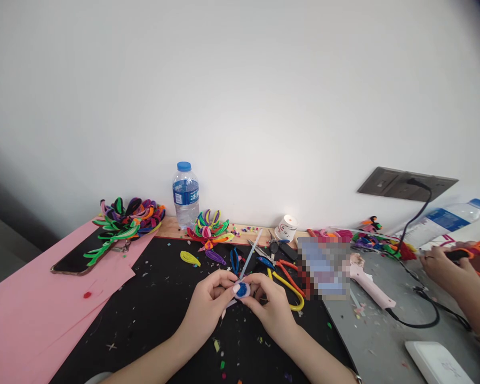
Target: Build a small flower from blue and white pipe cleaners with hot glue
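Between the fingertips of both hands is a small round blue piece with a pale rim [242, 289]. My left hand [210, 296] pinches its left side, thumb on the front, and my right hand [270, 298] grips its right side. A thin pale strip [251, 253] rises from just behind the fingers; whether it joins the piece is hidden. Just beyond my hands stands a blue pipe-cleaner loop [234, 260], with a purple loop [216, 257] and a yellow loop [190, 258] to its left. Scissors [282, 262] with orange handles and a yellow pipe cleaner [293, 290] lie to the right.
A water bottle [186, 197] and a paper cup [286, 229] stand by the wall. Bundled pipe cleaners [134, 216] and a phone [78, 256] rest at left on pink paper [76, 314]. At right are a pink glue gun [370, 285], its cable and another person's hands [448, 269].
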Action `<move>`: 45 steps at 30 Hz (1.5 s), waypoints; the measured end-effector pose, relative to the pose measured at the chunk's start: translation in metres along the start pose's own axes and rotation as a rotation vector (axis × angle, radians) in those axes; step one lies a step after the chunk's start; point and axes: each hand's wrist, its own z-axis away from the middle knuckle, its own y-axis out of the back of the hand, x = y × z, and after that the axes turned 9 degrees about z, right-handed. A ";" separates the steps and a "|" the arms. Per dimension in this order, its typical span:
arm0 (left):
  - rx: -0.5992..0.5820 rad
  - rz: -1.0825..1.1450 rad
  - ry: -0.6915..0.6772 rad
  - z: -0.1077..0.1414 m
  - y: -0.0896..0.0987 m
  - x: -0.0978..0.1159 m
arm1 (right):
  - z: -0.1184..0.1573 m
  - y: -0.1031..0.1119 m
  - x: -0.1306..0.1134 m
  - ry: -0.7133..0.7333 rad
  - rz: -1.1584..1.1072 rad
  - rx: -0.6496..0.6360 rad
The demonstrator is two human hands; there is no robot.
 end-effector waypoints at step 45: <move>-0.013 -0.064 -0.062 0.002 -0.001 0.003 | 0.000 -0.002 -0.002 -0.017 -0.065 0.040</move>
